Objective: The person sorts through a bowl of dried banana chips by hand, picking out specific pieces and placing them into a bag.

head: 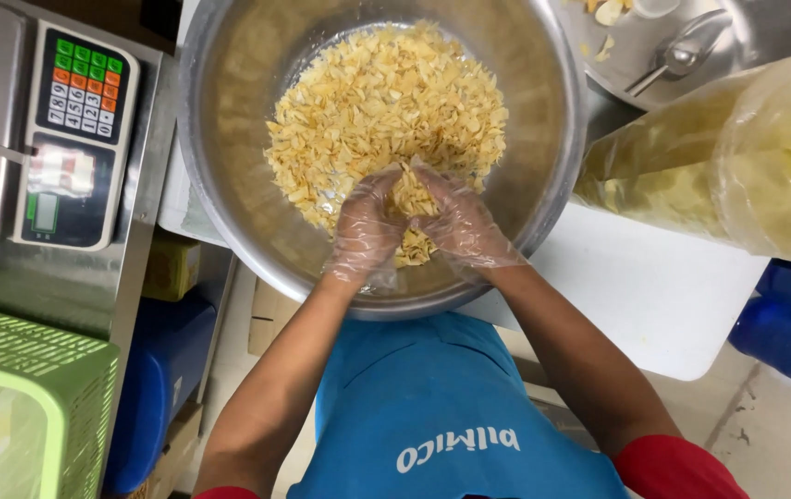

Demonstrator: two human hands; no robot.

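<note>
Gloved hands meet over a heap of pale yellow dried flakes (386, 111) inside a large round stainless-steel mixing bowl (229, 139) that sits on a white bench (654, 296). Seen from the head camera, the left hand (367, 229), wrapped in a thin clear plastic glove, cups inward from the near side of the bowl, its grip partly curled around a clump of the flakes. The right hand (462, 225), gloved the same way, presses in from the other side, fingers bent and closed loosely on the same clump, so that both hands touch at the near edge of the heap. The flakes fill the bottom of the bowl and spread up toward its far wall; the gathered clump lies between the palms, low against the near wall. Both forearms are bare, red sleeves show at the lower edge, and a blue apron (432, 407) hangs below the bowl.

On the left stands a steel-cased electronic weighing scale (76, 139) with a keypad of green, orange and white buttons, and nearer the viewer a light green slotted plastic basket (35, 388). A blue plastic container (159, 388) sits under the bench. At right, a big clear plastic bag (719, 166) of yellow pieces lies just beside the bowl, and a second steel bowl holding a metal spoon (682, 55) is beyond it.
</note>
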